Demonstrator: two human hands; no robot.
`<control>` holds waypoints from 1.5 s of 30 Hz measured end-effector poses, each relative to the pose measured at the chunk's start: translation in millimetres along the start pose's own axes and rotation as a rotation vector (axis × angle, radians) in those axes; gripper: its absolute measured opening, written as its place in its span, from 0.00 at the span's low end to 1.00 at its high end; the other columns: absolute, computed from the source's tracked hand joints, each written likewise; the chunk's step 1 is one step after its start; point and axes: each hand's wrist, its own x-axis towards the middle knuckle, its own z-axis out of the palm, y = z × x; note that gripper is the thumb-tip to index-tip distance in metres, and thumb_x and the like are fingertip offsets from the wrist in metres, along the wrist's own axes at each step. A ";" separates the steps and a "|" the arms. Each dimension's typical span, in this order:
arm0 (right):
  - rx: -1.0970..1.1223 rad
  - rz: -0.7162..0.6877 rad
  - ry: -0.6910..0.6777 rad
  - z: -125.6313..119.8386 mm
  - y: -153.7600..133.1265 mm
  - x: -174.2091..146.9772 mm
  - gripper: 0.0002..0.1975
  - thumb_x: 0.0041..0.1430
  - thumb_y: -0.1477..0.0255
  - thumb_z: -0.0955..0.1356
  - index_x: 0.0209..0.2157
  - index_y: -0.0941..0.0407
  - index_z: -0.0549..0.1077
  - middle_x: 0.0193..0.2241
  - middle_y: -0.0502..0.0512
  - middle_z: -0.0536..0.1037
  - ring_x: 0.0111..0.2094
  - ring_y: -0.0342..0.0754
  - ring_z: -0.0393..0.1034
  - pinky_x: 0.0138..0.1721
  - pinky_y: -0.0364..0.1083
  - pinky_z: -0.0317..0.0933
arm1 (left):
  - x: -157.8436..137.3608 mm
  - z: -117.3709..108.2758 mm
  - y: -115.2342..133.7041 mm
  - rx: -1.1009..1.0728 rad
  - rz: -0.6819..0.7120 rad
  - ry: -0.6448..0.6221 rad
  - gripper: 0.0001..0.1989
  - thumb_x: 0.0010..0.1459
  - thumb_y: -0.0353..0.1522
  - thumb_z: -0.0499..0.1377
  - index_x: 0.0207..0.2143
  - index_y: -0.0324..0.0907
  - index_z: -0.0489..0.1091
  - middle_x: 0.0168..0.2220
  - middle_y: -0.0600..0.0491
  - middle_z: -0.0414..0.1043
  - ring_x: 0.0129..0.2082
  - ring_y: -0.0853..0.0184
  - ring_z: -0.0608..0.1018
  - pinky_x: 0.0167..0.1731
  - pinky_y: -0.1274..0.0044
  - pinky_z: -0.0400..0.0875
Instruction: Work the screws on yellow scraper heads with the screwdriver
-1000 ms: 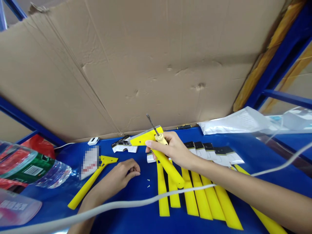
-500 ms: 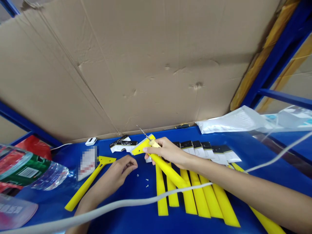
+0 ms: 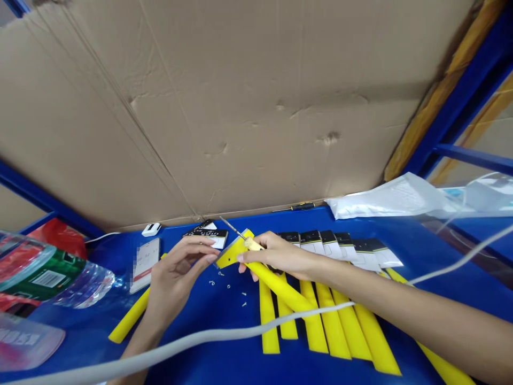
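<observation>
"Where is the yellow scraper?"
"It is held above the desk, toward its far edge, in the right hand, along with a screwdriver."
"And the left hand?"
"Thumb and fingers are set narrowly apart near the scraper; whether anything is pinched cannot be told."
"How is this done well?"
"The scraper should be steadied, the screwdriver's tip angled clear of fingers."

Soft light covers the left hand and right hand. Above them, a faint shadow streaks the cardboard; left of them, the bottle glints, stretched by distortion.
</observation>
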 end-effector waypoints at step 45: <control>0.101 -0.121 0.048 2.8 4.7 1.4 0.17 0.60 0.57 0.77 0.35 0.59 0.83 0.29 0.55 0.82 0.26 0.42 0.72 0.20 0.39 0.54 | 2.1 5.4 -16.4 -0.272 -0.396 -0.060 0.18 0.65 0.46 0.66 0.49 0.45 0.77 0.49 0.47 0.79 0.50 0.59 0.79 0.51 0.71 0.74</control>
